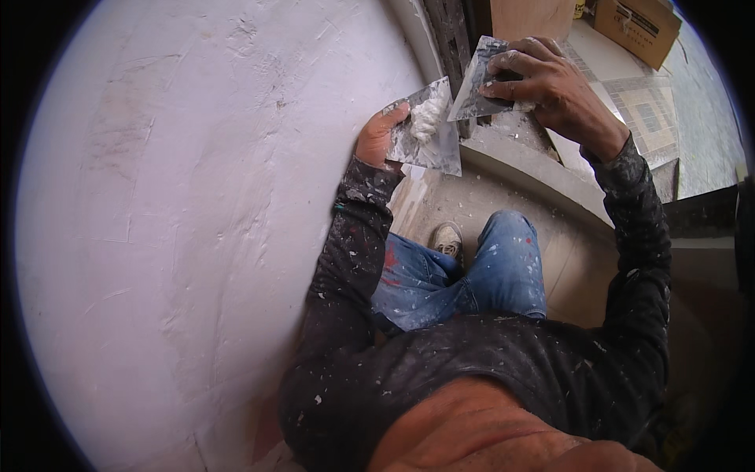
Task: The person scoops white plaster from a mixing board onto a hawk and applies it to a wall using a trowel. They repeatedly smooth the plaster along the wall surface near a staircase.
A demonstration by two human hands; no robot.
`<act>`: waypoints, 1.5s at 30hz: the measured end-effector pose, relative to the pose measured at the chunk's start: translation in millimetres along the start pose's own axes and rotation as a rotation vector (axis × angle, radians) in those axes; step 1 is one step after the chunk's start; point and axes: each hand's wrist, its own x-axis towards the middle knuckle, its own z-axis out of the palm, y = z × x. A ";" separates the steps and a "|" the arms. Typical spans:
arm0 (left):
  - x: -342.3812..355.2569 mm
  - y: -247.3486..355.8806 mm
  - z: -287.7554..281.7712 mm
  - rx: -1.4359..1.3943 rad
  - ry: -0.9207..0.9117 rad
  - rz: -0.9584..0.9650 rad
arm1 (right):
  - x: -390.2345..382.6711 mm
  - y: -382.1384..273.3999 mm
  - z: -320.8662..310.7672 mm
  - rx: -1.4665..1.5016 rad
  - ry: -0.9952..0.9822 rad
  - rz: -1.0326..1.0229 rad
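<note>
My left hand [382, 135] grips a flat metal putty knife [450, 149] by its near side, thumb on top. A lump of white putty [427, 118] lies on that blade. In my right hand [543, 82] is a second putty knife [472, 98], its broad grey blade smeared with white and tilted, fingers spread across its face. The lower corner of this blade comes close to the right edge of the left one; whether they touch I cannot tell. White smears mark the fingers of both hands.
A rough white plastered wall [197, 204] fills the left side. Ahead stands a dark, worn upright post [450, 39] beside a raised sill [527, 169]. Beyond the sill are a cardboard box [637, 30] and patterned tiles [649, 114]. My shoe [447, 237] rests on the floor below.
</note>
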 end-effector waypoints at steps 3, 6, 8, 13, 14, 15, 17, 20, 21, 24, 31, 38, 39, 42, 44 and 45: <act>1.0 -0.4 -4.9 0.037 0.019 -0.008 | 0.5 1.0 6.5 -0.040 -0.030 0.000; 1.5 -2.0 -3.5 0.051 0.039 -0.039 | 6.8 0.5 13.3 -0.024 -0.042 -0.036; 0.3 -3.8 3.3 0.034 0.010 -0.068 | 8.5 -2.1 17.6 0.011 -0.061 -0.081; -0.1 2.4 -1.1 0.021 0.042 -0.044 | 9.6 -5.5 2.4 0.109 -0.143 -0.148; -1.9 2.3 -3.5 -0.007 0.047 -0.027 | 6.9 -3.5 -5.9 0.148 -0.197 -0.111; -2.1 1.4 -3.1 -0.034 0.049 -0.018 | 1.1 4.4 -8.5 0.187 -0.187 -0.049; -4.8 3.3 -2.1 -0.029 0.099 -0.001 | -6.9 19.3 -10.0 0.272 -0.163 0.063; -5.5 1.4 -0.7 -0.025 0.068 -0.045 | 10.5 11.6 7.7 0.395 0.229 0.244; -4.5 -5.4 3.0 -0.019 0.070 -0.023 | 21.7 4.3 15.0 0.406 0.374 0.299; 4.3 -9.4 -7.7 -0.024 0.030 -0.117 | 75.9 -18.3 21.0 0.314 0.618 0.375; 11.9 -11.1 -24.7 -0.025 0.043 -0.183 | 176.7 -29.4 12.1 0.070 0.833 0.498; 11.7 -11.3 -33.6 -0.036 -0.043 -0.165 | 201.5 -30.8 23.4 0.040 0.786 0.487; 11.0 -11.6 -26.0 -0.032 -0.019 -0.169 | 193.1 -30.7 33.2 0.027 0.764 0.493; 7.7 -9.8 -19.3 -0.010 -0.003 -0.183 | 161.3 -30.9 59.0 0.004 0.709 0.496; 6.0 -7.1 -18.3 -0.004 -0.018 -0.190 | 148.6 -34.0 57.6 0.003 0.727 0.490; 6.1 -6.3 -16.8 -0.007 -0.031 -0.198 | 146.0 -36.1 52.8 0.002 0.737 0.491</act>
